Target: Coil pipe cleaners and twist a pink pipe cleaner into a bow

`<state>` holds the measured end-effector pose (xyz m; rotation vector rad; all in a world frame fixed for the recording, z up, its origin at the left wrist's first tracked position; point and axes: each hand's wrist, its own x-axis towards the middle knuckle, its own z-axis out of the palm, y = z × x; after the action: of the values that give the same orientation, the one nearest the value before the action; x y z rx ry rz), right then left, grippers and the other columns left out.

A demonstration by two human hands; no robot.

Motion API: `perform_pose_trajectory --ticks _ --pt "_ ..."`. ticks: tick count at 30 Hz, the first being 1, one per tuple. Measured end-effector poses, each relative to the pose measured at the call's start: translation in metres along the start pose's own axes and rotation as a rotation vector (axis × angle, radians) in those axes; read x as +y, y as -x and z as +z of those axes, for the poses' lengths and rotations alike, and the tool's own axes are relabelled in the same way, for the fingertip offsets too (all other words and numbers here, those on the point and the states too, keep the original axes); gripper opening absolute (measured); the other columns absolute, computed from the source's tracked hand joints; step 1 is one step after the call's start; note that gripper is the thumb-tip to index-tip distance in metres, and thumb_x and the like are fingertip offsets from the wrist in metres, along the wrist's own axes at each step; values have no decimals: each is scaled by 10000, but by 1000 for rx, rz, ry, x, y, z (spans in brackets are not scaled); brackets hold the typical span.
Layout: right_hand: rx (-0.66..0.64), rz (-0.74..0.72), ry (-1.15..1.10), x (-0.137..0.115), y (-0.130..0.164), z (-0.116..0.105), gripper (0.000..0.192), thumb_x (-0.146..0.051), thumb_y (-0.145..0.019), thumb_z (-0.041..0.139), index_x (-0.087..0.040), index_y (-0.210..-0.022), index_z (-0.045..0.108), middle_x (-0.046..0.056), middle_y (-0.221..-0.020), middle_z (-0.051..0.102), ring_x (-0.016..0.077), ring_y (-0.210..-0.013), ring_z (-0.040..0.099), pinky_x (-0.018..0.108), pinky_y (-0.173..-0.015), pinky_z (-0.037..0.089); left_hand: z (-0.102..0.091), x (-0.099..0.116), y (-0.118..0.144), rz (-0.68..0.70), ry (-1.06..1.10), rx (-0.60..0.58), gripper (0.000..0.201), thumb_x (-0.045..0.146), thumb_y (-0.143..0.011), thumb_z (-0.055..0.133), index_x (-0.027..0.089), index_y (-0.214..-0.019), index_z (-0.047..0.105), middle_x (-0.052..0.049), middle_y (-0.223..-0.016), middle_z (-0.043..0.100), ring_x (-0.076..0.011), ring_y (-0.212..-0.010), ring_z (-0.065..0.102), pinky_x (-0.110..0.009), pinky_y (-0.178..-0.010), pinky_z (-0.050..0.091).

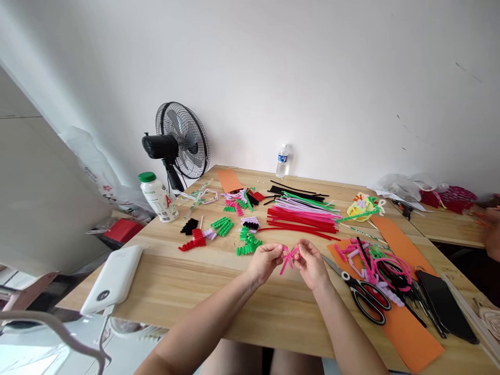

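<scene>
Between my hands is a pink pipe cleaner (pixel 288 257) bent into a bow shape with two tails hanging down. My left hand (pixel 266 261) pinches its left loop, and my right hand (pixel 311 263) pinches the right loop. Both hands are just above the table's front half. Beyond them lie straight pipe cleaners in bundles: red (pixel 300 220), lilac (pixel 307 207) and black (pixel 300 192). Coiled green pipe cleaners (pixel 248 242) rest just past my left hand. Scissors with black and white handles (pixel 367 297) lie to the right of my right hand.
A white power bank (pixel 113 278) with a cable lies at the left edge. Behind it stand a white bottle (pixel 158 198) and a black fan (pixel 182 140). Orange paper (pixel 414 338), a phone (pixel 447 304) and a yellow pipe-cleaner piece (pixel 360 207) are on the right. Another person's hand (pixel 492 229) shows at far right.
</scene>
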<state>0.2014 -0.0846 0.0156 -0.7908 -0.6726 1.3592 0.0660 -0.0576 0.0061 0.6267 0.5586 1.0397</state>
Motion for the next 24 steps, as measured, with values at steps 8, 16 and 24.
perform_pose_trajectory --ticks 8,16,24 --pt "-10 -22 7 -1 -2 -1 220 -249 -643 771 -193 -804 631 -33 -554 569 82 -509 488 155 -382 324 -1 10 2 -124 -46 -159 320 327 -605 767 102 -822 699 -73 -730 632 -121 -626 538 -245 -589 399" --pt "-20 -51 7 -1 -4 0 155 -301 -698 713 -187 -768 634 -5 -639 598 108 -553 508 220 -456 398 -3 4 -1 -55 -124 -85 319 324 -543 805 92 -715 670 -43 -643 620 -106 -576 531 -242 -594 408" --pt "-160 11 511 5 5 2 190 -350 -734 642 -161 -740 617 14 -629 593 137 -547 529 236 -426 407 -1 9 -2 132 -213 -49 308 401 -635 722 117 -678 613 -5 -573 574 -90 -496 477 -216 -488 362"
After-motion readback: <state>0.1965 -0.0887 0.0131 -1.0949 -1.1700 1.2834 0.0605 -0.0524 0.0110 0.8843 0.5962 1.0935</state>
